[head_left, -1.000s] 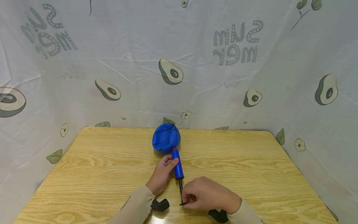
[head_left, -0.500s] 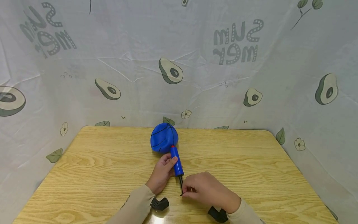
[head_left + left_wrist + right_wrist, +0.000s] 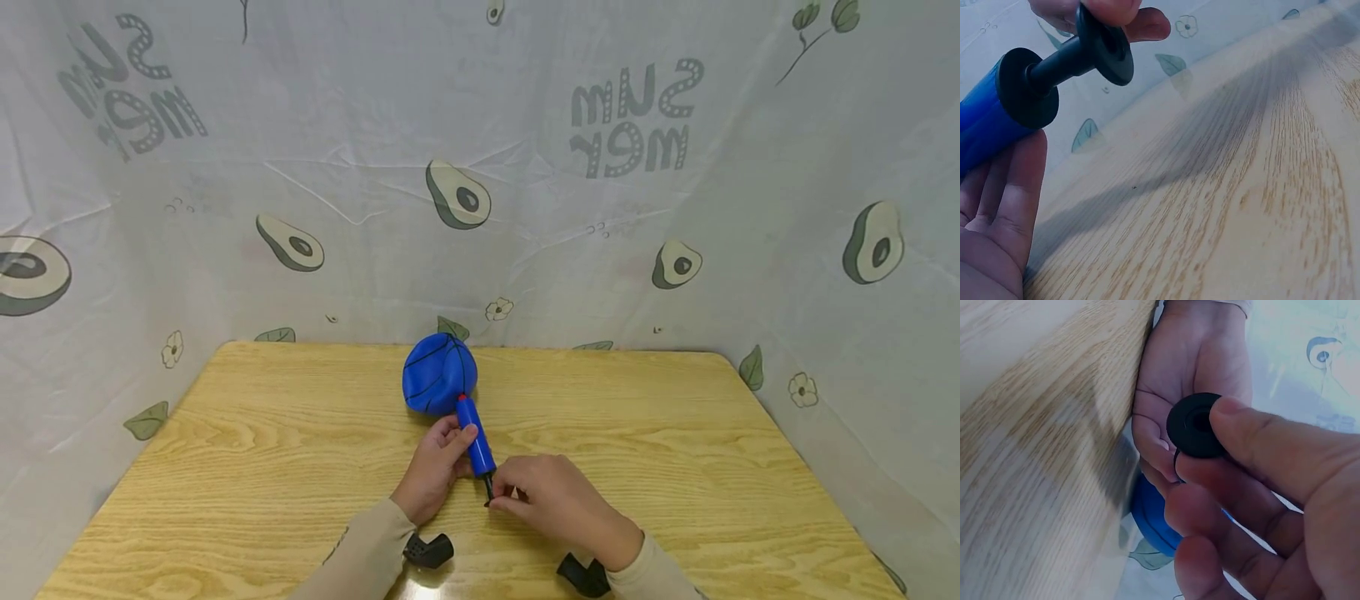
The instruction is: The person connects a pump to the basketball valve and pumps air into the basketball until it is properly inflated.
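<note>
A blue hand pump [image 3: 476,442] points away from me, its red tip against a dented blue ball [image 3: 438,375] with black lines. My left hand [image 3: 437,467] grips the pump's barrel, thumb on top. My right hand [image 3: 551,500] pinches the black plunger handle [image 3: 1194,425] between thumb and fingers. In the left wrist view a short stretch of the black plunger rod [image 3: 1060,65] shows between the barrel and the round handle. How the tip meets the ball is too small to tell.
The wooden table [image 3: 300,433] lies under both hands. A pale curtain [image 3: 525,250] printed with avocados stands behind it and at the sides. Black wrist devices [image 3: 429,550] sit at both wrists.
My right hand has moved forward, pushing the plunger farther into the barrel, so less rod shows. The ball and pump tip have shifted slightly left. My left hand keeps its grip.
</note>
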The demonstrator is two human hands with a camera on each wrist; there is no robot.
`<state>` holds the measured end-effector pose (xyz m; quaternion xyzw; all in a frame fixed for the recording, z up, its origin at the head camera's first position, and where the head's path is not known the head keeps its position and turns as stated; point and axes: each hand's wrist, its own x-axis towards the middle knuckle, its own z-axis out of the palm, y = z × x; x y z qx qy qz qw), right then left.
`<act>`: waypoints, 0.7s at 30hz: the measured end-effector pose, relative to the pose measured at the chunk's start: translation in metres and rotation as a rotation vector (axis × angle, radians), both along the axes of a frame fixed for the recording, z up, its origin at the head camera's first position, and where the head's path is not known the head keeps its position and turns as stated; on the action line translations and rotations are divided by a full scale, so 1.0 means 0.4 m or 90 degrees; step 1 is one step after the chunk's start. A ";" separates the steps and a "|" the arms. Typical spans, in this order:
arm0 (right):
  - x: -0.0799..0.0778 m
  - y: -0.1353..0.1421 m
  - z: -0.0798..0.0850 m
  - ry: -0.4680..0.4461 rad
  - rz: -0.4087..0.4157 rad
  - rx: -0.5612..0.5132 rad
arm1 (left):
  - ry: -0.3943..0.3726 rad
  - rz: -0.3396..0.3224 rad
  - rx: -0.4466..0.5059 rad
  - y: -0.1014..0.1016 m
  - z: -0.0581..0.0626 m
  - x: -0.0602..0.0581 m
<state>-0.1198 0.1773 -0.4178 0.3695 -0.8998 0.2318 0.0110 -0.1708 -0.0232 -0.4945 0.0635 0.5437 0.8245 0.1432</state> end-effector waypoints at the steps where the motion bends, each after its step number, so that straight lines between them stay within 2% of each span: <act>1: 0.000 0.001 0.000 -0.001 0.005 0.000 | 0.002 -0.001 -0.001 0.000 -0.001 0.000; 9: 0.004 0.006 -0.004 -0.005 0.075 0.016 | 0.013 -0.006 -0.015 0.000 -0.004 0.002; 16: 0.010 0.006 -0.001 -0.063 0.140 0.053 | 0.016 0.006 -0.012 0.004 -0.002 0.006; 21: 0.012 0.005 -0.002 -0.069 0.182 0.068 | 0.020 0.010 -0.018 0.004 0.000 0.006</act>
